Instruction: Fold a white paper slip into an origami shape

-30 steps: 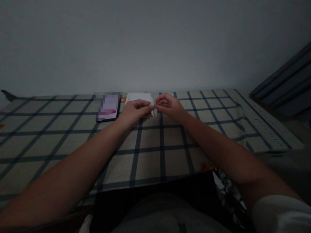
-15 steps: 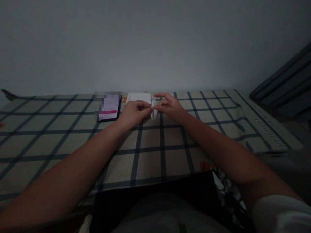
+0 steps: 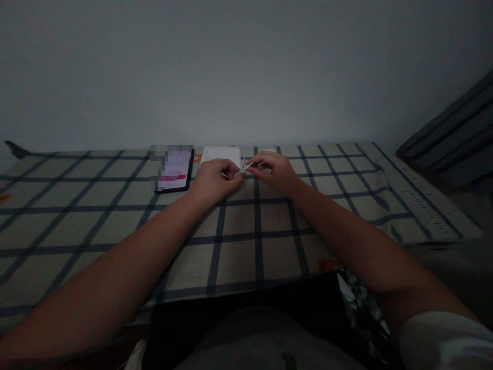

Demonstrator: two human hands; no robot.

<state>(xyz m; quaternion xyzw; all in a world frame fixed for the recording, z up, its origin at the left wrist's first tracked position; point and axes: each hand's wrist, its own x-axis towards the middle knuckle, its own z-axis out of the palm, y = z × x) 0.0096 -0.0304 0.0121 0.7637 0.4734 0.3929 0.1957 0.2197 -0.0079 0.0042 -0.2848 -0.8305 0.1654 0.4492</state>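
Observation:
Between my two hands is a small, thin white bundle that looks like a coiled cable. My left hand pinches its near-left part, fingers curled around it. The thumb and fingertips of my right hand close on its right end. A flat white box lies just behind my left hand, which hides its front part. Left of that hand rests a phone with its screen lit and partly blurred out.
A checked cloth covers the table, which meets a plain wall at the back. A small white object shows partly behind my right hand. Dark folded fabric hangs at the right.
The white cable has been turned from hanging upright to lying slanted between my fingers. My left fingers have curled further around it, and my right index finger has lowered onto it.

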